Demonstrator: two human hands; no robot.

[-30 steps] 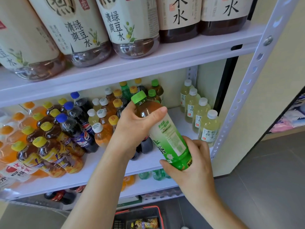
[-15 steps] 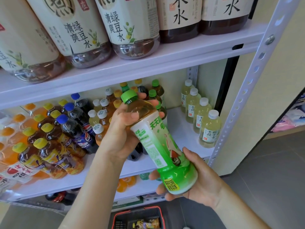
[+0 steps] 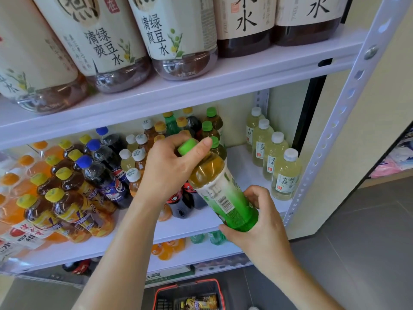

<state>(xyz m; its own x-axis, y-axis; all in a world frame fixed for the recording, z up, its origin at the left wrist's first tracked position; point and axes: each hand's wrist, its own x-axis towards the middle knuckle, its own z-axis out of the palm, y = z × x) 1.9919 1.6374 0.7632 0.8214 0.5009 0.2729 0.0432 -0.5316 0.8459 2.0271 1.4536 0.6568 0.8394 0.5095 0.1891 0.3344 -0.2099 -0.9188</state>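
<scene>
Tilted bottle (image 3: 207, 170) held in front of shelf (image 3: 242, 167).
Grip of left hand (image 3: 167, 171) curls round cap (image 3: 187, 147); grip of right hand (image 3: 263, 227) clasps base. Contents probably tea; label (image 3: 225, 201) blurred.

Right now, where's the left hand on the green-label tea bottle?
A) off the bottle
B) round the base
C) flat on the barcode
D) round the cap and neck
D: the left hand curls round the green cap and neck of the tea bottle, while the right hand grips its base.
</scene>
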